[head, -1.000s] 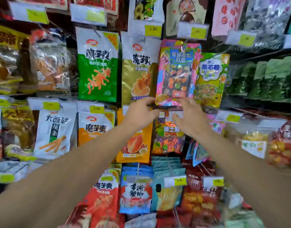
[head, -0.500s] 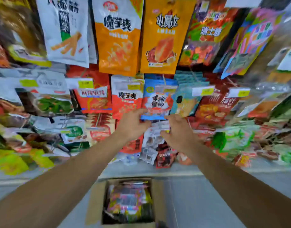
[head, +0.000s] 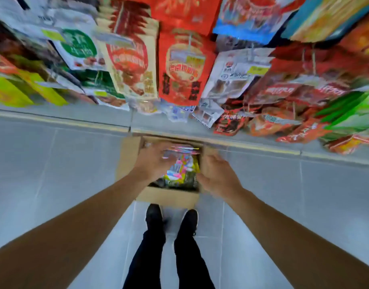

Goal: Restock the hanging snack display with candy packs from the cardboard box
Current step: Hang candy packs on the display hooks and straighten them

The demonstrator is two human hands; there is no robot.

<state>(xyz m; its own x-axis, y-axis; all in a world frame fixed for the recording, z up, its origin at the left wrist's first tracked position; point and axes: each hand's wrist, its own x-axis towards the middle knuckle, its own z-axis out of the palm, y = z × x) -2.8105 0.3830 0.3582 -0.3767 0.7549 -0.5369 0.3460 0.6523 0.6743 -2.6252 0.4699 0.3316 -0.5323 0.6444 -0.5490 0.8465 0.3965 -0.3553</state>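
Both hands reach into the cardboard box [head: 165, 197] at frame centre: left hand [head: 152, 163] spread over the candy packs [head: 181, 167], right hand [head: 217, 174] relaxed, empty. Pinch one pack's top edge, keeping its hang-hole free.

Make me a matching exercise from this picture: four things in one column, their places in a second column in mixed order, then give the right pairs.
Things
1. cardboard box
2. left hand
3. right hand
4. red snack bag

Places
A. hanging on the display above the floor ledge
B. over the right wall of the box
C. on the tiled floor, just ahead of the black shoes
D. reaching into the box over the candy packs

Pairs: 1-C, 2-D, 3-B, 4-A
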